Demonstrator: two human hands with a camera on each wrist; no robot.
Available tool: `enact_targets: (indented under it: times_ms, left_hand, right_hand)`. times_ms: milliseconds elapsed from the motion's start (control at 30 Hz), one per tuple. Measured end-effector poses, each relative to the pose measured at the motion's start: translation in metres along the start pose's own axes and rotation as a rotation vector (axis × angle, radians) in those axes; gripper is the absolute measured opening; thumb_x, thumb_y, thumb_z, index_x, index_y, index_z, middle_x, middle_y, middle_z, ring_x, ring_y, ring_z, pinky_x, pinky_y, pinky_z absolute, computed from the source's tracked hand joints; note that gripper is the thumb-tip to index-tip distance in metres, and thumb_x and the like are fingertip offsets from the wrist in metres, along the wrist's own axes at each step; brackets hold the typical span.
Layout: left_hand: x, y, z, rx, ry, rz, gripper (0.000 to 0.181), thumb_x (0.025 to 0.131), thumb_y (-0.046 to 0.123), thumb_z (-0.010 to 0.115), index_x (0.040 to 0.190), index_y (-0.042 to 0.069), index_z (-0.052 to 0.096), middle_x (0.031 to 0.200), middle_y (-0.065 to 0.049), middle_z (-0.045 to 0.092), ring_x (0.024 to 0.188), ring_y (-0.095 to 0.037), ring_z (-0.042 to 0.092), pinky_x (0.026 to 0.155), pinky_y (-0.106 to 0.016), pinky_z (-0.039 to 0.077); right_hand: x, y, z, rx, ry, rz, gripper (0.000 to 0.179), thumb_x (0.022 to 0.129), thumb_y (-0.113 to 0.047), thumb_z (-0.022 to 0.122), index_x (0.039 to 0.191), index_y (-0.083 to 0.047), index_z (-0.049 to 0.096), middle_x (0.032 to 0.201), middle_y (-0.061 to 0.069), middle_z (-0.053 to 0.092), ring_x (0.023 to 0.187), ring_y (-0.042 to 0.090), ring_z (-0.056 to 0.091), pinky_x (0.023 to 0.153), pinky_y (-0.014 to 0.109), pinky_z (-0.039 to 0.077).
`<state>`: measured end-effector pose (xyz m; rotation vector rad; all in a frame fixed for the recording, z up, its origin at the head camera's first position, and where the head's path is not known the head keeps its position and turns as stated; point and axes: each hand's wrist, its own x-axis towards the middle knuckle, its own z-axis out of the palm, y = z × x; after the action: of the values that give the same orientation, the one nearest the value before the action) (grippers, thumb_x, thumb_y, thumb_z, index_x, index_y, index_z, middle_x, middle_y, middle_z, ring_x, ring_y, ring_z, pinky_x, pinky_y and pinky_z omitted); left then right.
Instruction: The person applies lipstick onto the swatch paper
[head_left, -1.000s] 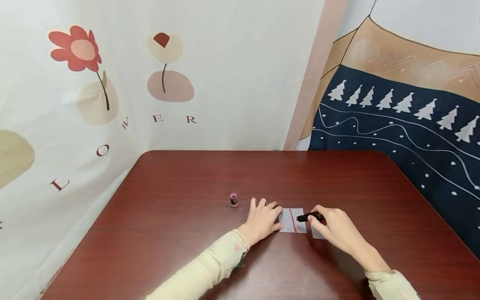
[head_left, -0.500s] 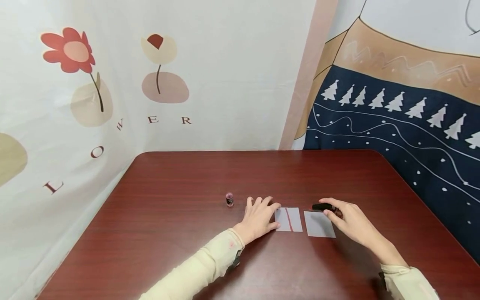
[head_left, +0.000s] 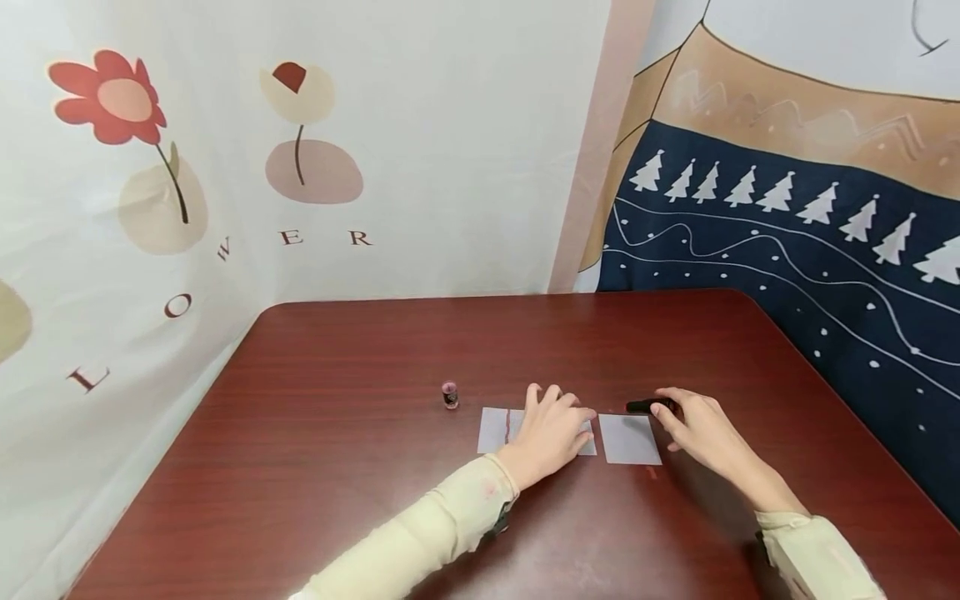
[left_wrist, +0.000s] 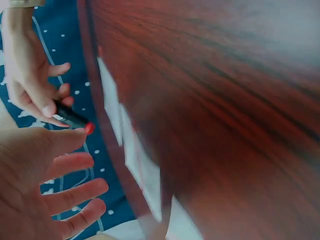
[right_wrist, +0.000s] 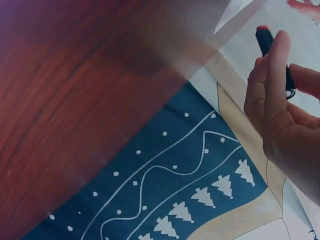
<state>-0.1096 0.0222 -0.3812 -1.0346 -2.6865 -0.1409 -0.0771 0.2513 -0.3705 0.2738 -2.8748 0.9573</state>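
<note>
My right hand (head_left: pixel 708 429) pinches a black lipstick (head_left: pixel 643 406) with a red tip, tilted over the far right corner of a plain white paper square (head_left: pixel 630 439). In the left wrist view the red tip of the lipstick (left_wrist: pixel 89 128) points toward my left hand. My left hand (head_left: pixel 551 433), its fingers spread, lies over a middle paper square (head_left: pixel 588 447) and hides most of it. Left of that hand, another paper square (head_left: pixel 491 429) carries a wavy red stroke. In the left wrist view a red line runs along the middle paper.
A small pinkish clear cap with a black label (head_left: pixel 450 396) stands on the dark red wooden table (head_left: pixel 337 467), left of the papers. A faint reddish streak shows just below the right paper. Printed cloth hangs behind the table.
The right hand has lifted the lipstick off the middle paper and moved it right, above the plain paper. The left hand has shifted right onto the middle paper, uncovering the left one.
</note>
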Motion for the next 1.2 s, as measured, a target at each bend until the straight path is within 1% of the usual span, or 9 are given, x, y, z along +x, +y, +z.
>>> enact_targets:
  times_ms: [33, 200, 367, 467, 567, 700, 800, 933, 1200]
  left_hand:
    - [0.003, 0.002, 0.003, 0.006, -0.011, -0.006, 0.025, 0.086, 0.038, 0.064, 0.109, 0.029, 0.070, 0.103, 0.008, 0.063, 0.091, -0.015, 0.046, 0.086, -0.045, 0.028]
    - [0.017, 0.007, 0.014, 0.021, -0.037, -0.030, 0.020, 0.083, 0.042, 0.066, 0.100, 0.034, 0.073, 0.094, 0.010, 0.061, 0.088, -0.015, 0.043, 0.084, -0.042, 0.027]
    - [0.024, 0.009, 0.020, 0.067, -0.071, -0.045, 0.024, 0.075, 0.055, 0.068, 0.087, 0.035, 0.074, 0.084, 0.005, 0.052, 0.085, -0.015, 0.039, 0.071, -0.033, 0.025]
    - [0.026, 0.009, 0.022, 0.087, -0.078, -0.050, 0.026, 0.072, 0.059, 0.068, 0.083, 0.035, 0.073, 0.082, 0.004, 0.048, 0.084, -0.015, 0.038, 0.069, -0.031, 0.024]
    - [0.027, 0.008, 0.023, 0.104, -0.080, -0.049, 0.028, 0.071, 0.061, 0.067, 0.081, 0.035, 0.072, 0.081, 0.004, 0.048, 0.084, -0.015, 0.038, 0.070, -0.032, 0.025]
    - [0.027, 0.009, 0.023, 0.123, -0.084, -0.046, 0.029, 0.071, 0.061, 0.067, 0.069, 0.032, 0.068, 0.079, 0.004, 0.049, 0.086, -0.016, 0.038, 0.072, -0.033, 0.026]
    - [0.027, 0.009, 0.022, 0.131, -0.089, -0.054, 0.032, 0.071, 0.060, 0.067, 0.062, 0.030, 0.063, 0.079, 0.004, 0.049, 0.087, -0.016, 0.038, 0.073, -0.034, 0.026]
    - [0.027, 0.010, 0.021, 0.137, -0.102, -0.070, 0.033, 0.071, 0.060, 0.068, 0.059, 0.030, 0.062, 0.079, 0.004, 0.051, 0.087, -0.016, 0.038, 0.073, -0.034, 0.026]
    - [0.030, 0.008, 0.024, 0.134, -0.114, -0.107, 0.030, 0.073, 0.059, 0.067, 0.063, 0.031, 0.063, 0.079, 0.004, 0.050, 0.087, -0.016, 0.038, 0.073, -0.034, 0.026]
  right_hand:
    - [0.001, 0.001, 0.001, 0.020, -0.003, 0.007, 0.037, 0.095, -0.017, 0.053, 0.121, 0.010, 0.051, 0.099, 0.023, 0.059, 0.051, 0.009, 0.061, 0.052, 0.024, 0.049]
    - [0.004, 0.004, 0.004, 0.009, -0.031, -0.010, 0.030, 0.097, -0.020, 0.050, 0.112, 0.005, 0.056, 0.075, 0.007, 0.058, 0.056, 0.012, 0.058, 0.048, 0.022, 0.048]
    - [0.004, 0.005, 0.006, -0.073, -0.006, -0.050, 0.026, 0.095, -0.019, 0.054, 0.110, 0.002, 0.059, 0.065, -0.001, 0.057, 0.046, 0.007, 0.050, 0.045, 0.024, 0.042]
    - [0.005, 0.005, 0.006, -0.089, 0.015, -0.055, 0.029, 0.093, -0.014, 0.057, 0.115, 0.005, 0.057, 0.061, -0.002, 0.055, 0.045, 0.006, 0.049, 0.045, 0.025, 0.040]
    - [0.007, 0.004, 0.006, -0.099, 0.038, -0.052, 0.033, 0.090, -0.012, 0.058, 0.117, 0.007, 0.056, 0.064, -0.002, 0.056, 0.047, 0.006, 0.050, 0.046, 0.024, 0.039]
    - [0.010, 0.006, 0.007, -0.129, 0.072, -0.071, 0.025, 0.085, -0.008, 0.063, 0.107, 0.006, 0.062, 0.071, 0.001, 0.059, 0.053, 0.008, 0.047, 0.048, 0.024, 0.039]
    - [0.013, 0.007, 0.008, -0.152, 0.086, -0.111, 0.020, 0.082, -0.007, 0.065, 0.100, 0.003, 0.065, 0.078, 0.005, 0.062, 0.058, 0.010, 0.047, 0.052, 0.025, 0.041]
    - [0.015, 0.008, 0.011, -0.176, 0.098, -0.173, 0.023, 0.080, -0.007, 0.066, 0.100, 0.004, 0.066, 0.084, 0.008, 0.064, 0.060, 0.008, 0.049, 0.054, 0.026, 0.043]
    - [0.018, 0.012, 0.015, -0.214, 0.157, -0.291, 0.022, 0.077, -0.008, 0.070, 0.098, 0.001, 0.069, 0.066, -0.009, 0.047, 0.054, 0.003, 0.039, 0.049, 0.022, 0.036]
